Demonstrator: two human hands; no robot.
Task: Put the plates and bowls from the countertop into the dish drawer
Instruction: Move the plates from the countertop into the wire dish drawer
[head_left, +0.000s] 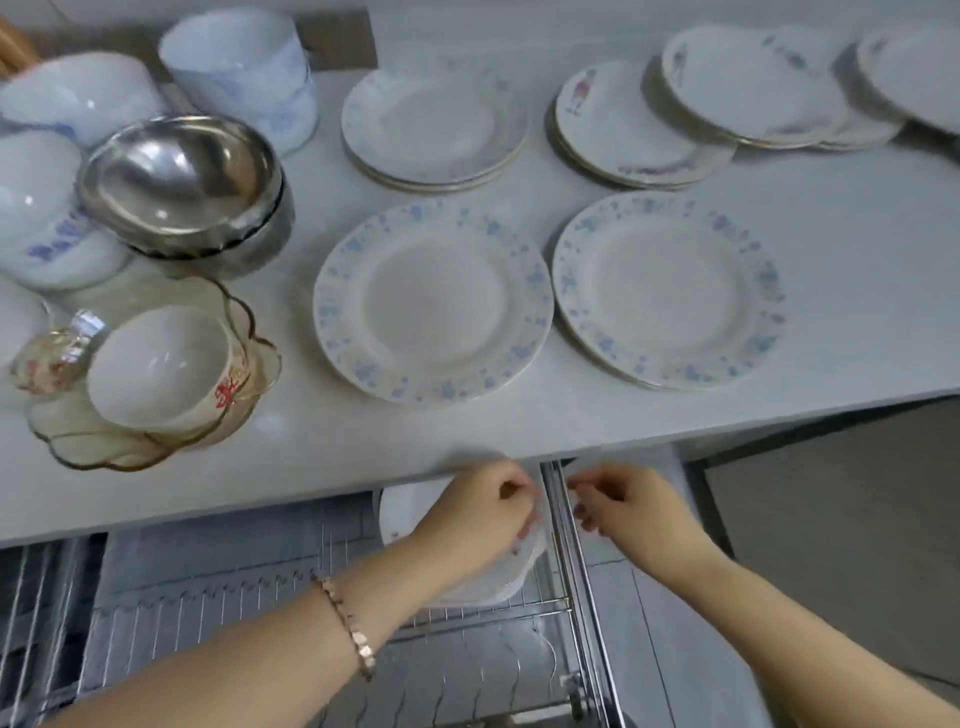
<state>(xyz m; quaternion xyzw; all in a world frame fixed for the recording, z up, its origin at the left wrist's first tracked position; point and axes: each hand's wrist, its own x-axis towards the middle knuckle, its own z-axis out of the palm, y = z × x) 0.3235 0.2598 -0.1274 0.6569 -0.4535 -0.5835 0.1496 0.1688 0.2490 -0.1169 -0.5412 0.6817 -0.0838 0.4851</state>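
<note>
Looks down past the front edge of the countertop (831, 322) into the open dish drawer (208, 597). Shows the left hand (483, 514), bracelet (348, 623) at the wrist, curled on the rim of white plates (498, 584) at the drawer's right end. Shows the right hand (623, 509) just beside it, fingers curled over the drawer's right rail, grip too blurred to tell. Leaves blue-speckled plates (434, 301) near the countertop's front edge, plate stacks (434, 124) toward the back, a steel bowl (179, 176) and white bowls (41, 208) at the left end.

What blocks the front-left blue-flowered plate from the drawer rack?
Nothing visible. The plate lies near the countertop edge, the open drawer rack below. The left hand grips a plate stack at the rack's right end, right hand beside it.
</note>
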